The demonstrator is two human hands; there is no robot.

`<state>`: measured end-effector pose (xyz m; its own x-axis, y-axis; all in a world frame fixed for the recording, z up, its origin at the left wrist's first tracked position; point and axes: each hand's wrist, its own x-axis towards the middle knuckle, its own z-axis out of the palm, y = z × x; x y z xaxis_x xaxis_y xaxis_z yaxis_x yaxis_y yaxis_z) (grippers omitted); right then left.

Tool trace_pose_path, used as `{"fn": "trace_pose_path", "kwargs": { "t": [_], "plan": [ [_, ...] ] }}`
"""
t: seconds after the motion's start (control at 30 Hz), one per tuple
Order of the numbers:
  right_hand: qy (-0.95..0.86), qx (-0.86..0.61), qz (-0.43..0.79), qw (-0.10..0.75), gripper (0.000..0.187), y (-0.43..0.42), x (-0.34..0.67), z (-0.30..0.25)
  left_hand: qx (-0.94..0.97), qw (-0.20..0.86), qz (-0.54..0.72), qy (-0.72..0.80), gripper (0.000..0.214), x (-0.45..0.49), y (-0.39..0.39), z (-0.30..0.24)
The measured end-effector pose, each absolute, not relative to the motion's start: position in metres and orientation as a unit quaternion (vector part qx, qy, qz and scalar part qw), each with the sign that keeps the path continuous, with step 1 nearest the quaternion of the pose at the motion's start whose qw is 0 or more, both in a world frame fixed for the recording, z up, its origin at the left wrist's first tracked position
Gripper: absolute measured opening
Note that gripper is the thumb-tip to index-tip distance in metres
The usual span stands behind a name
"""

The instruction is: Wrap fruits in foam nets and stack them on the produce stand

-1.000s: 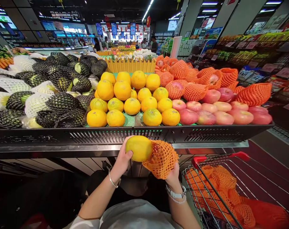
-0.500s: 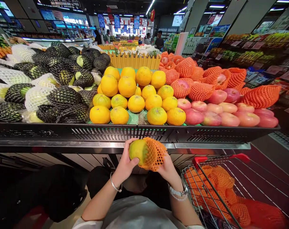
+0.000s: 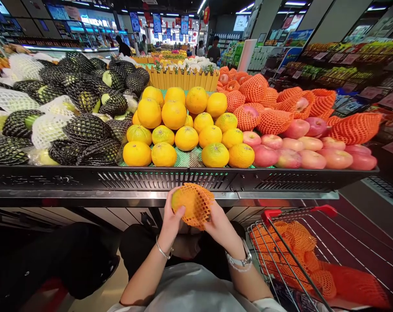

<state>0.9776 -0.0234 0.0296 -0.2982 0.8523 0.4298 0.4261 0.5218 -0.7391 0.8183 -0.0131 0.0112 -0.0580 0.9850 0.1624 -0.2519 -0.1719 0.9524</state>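
Both hands hold one orange in front of my chest, below the black edge of the fruit stand. An orange foam net sleeve now covers nearly all of the fruit. My left hand grips the orange's left side, thumb on the bare peel. My right hand is closed on the net's right side. A heap of bare oranges lies on green mesh straight ahead on the stand.
Left of the oranges are fruits in black and white nets; to the right lie red apples, some in orange nets. A wire shopping cart with a red handle, holding orange nets, stands at my right. People stand far back in the aisle.
The net, which hung beside the bare orange, has been drawn over it until nearly all of the fruit is covered. Both hands dropped slightly and closed in together.
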Motion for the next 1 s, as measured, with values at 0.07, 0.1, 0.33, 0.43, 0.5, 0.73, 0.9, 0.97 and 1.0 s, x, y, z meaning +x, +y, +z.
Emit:
{"fn": "trace_pose_path", "kwargs": {
  "t": [0.07, 0.1, 0.33, 0.43, 0.5, 0.73, 0.9, 0.97, 1.0],
  "plan": [
    [-0.734, -0.435, 0.246, 0.46, 0.045, -0.026, 0.973, 0.028, 0.388, 0.517, 0.654, 0.394, 0.06, 0.819, -0.011, 0.01],
    [-0.714, -0.445, 0.242, 0.483, 0.041, -0.026, 0.971, 0.026, 0.362, 0.524, 0.663, 0.393, 0.061, 0.82, -0.01, 0.011],
    [-0.687, -0.449, 0.202, 0.535, 0.052, -0.021, 0.967, 0.006, 0.3, 0.617, 0.629, 0.366, 0.074, 0.828, -0.016, 0.011],
    [-0.716, -0.435, 0.226, 0.498, 0.07, -0.016, 0.969, 0.008, 0.332, 0.624, 0.61, 0.357, 0.083, 0.829, -0.02, 0.004],
    [-0.727, -0.428, 0.241, 0.481, 0.076, -0.015, 0.968, 0.014, 0.361, 0.605, 0.598, 0.383, 0.089, 0.828, -0.021, 0.001],
    [-0.695, -0.364, 0.244, 0.571, 0.038, -0.025, 0.966, 0.03, 0.31, 0.569, 0.616, 0.447, 0.084, 0.824, -0.021, -0.01],
    [-0.641, -0.361, 0.272, 0.62, 0.08, -0.027, 0.955, 0.018, 0.289, 0.551, 0.648, 0.44, 0.079, 0.833, -0.021, -0.008],
    [-0.637, -0.373, 0.326, 0.59, 0.106, -0.027, 0.947, 0.008, 0.293, 0.573, 0.632, 0.431, 0.08, 0.838, -0.025, -0.005],
    [-0.627, -0.384, 0.338, 0.588, 0.113, -0.027, 0.942, 0.003, 0.297, 0.574, 0.626, 0.437, 0.081, 0.841, -0.028, -0.004]
  ]
}}
